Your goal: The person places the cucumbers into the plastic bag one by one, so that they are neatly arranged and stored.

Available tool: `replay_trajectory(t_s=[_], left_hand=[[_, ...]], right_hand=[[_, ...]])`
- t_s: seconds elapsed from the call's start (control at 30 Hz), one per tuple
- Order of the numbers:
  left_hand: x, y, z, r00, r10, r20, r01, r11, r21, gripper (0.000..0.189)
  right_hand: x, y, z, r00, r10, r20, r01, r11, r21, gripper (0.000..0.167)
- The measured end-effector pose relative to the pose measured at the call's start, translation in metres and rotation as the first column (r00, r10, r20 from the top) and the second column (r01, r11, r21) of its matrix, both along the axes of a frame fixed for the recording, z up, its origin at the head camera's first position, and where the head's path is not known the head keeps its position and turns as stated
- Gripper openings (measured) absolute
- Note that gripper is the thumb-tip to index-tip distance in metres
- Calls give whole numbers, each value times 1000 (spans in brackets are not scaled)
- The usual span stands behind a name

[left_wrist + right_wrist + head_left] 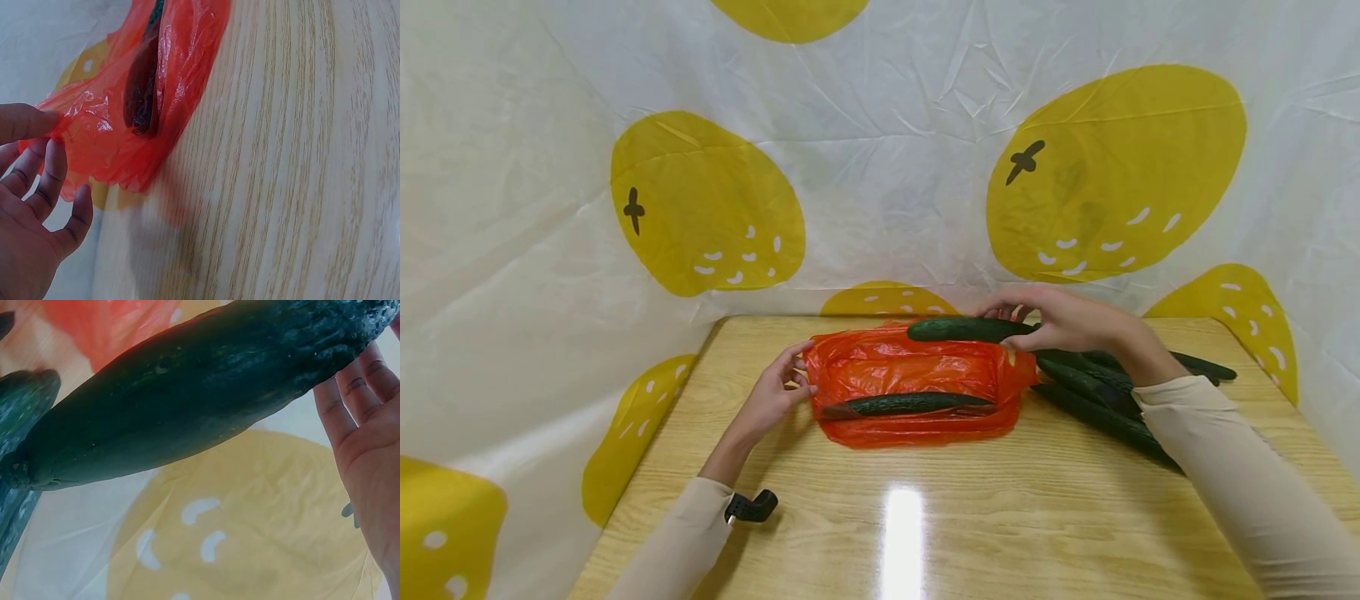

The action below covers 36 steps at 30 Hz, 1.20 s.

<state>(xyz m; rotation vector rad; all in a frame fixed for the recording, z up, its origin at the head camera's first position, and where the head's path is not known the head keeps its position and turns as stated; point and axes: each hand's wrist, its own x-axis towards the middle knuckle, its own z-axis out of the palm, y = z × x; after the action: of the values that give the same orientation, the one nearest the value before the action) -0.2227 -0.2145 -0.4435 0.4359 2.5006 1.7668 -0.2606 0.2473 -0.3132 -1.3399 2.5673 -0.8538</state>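
A red plastic bag (895, 367) lies spread on the table, its mouth facing up. Inside, along the near side, rests one cucumber (917, 404); its end shows dark through the film in the left wrist view. My left hand (777, 390) pinches the bag's left edge between thumb and fingers. In my right hand (1048, 317) is another cucumber (955, 328), gripped above the bag's far right edge and pointing left. That cucumber fills much of the right wrist view, with the fingers (359, 387) behind it.
Several more cucumbers (1097, 408) lie in a pile to the right of the bag, partly under my right forearm. The wooden table (820, 533) ends at a white sheet (887, 183) with yellow fruit prints, which hangs behind and at the sides.
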Motion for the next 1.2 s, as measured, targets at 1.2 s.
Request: replay_trajectory(t_s=[1.2], left_hand=[[0, 0, 7, 999, -36, -32, 36, 999, 9, 70]], right_hand=[[-5, -38, 3, 999, 31, -9, -32, 993, -114, 49]])
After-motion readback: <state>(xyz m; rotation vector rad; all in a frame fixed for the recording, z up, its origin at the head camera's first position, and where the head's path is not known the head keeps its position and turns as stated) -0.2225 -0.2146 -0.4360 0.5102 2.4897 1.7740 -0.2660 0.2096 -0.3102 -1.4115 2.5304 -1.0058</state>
